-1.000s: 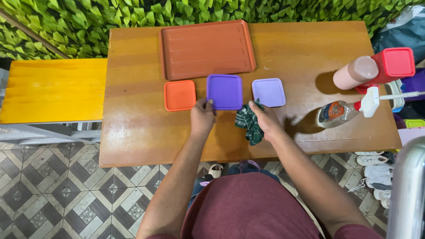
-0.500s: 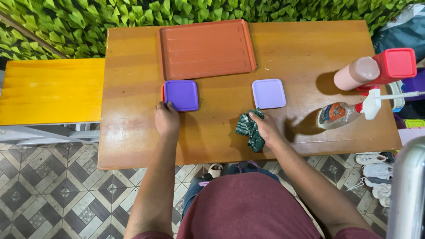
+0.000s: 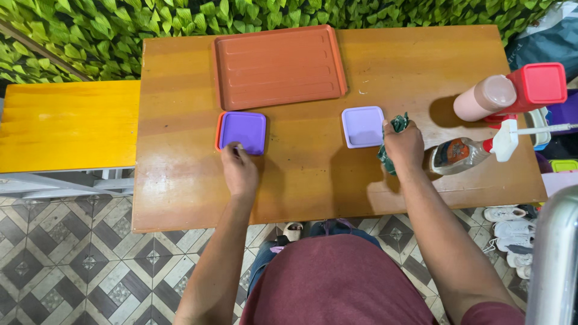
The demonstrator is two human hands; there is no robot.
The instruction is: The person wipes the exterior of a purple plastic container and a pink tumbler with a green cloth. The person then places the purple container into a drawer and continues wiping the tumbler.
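Wooden worktop (image 3: 313, 174) against leafy green wall, patterned tile floor below; yellow bench at left. Terracotta tray (image 3: 280, 65) at far edge. Left hand (image 3: 239, 170) loosely curled, fingertips touching near edge of dark purple lid (image 3: 242, 132) stacked on orange lid (image 3: 218, 130). Right hand (image 3: 403, 146) closed round green checked cloth (image 3: 392, 137), just right of lilac lid (image 3: 362, 126). Spray bottle (image 3: 466, 150) lying at right, near pink cylinder and red-lidded container.

A glossy brown wooden desk (image 3: 313, 180) stands against a wall of green leaves (image 3: 120, 30). Left of the desk sits a lower yellow bench (image 3: 66, 126). Below the desk lies a grey patterned tile floor (image 3: 72, 271)
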